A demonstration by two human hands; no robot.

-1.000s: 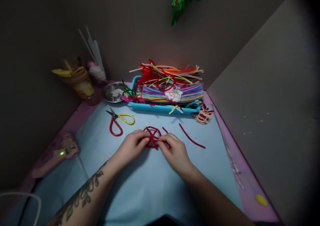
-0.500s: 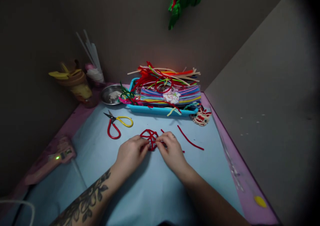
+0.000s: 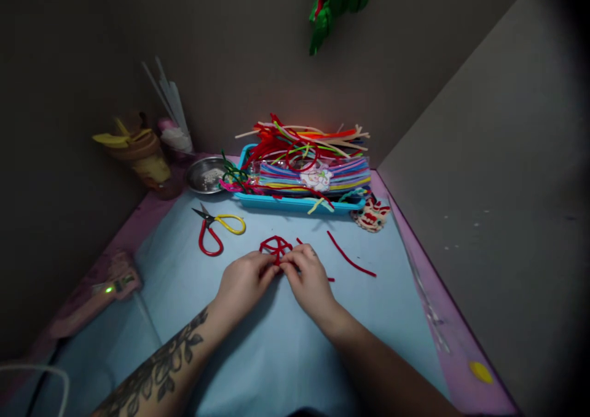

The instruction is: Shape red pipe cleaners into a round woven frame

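Observation:
A round, web-like shape of red pipe cleaners (image 3: pixel 276 243) is pinched at its near edge between my two hands, over the blue sheet (image 3: pixel 276 349). My left hand (image 3: pixel 246 280) closes thumb and fingers on its left side. From the right, my right hand (image 3: pixel 306 282) pinches it too, fingertips almost meeting the left ones. The fingers cover the lower part of the shape. Just right of my hands lies a loose red pipe cleaner (image 3: pixel 351 257). Another red piece (image 3: pixel 330 279) is partly hidden behind my right hand.
Scissors (image 3: pixel 211 228) with red and yellow handles lie left of my hands. Behind stands a blue tray (image 3: pixel 295 204) heaped with coloured pipe cleaners. A metal bowl (image 3: pixel 206 176) holds small white bits. At left rests a pink glue gun (image 3: pixel 106 297); a lion-like ornament (image 3: pixel 371 215) sits at right.
My right hand has shifted slightly left, bringing its fingertips close to my left ones. Both hands now cover the near edge of the red shape.

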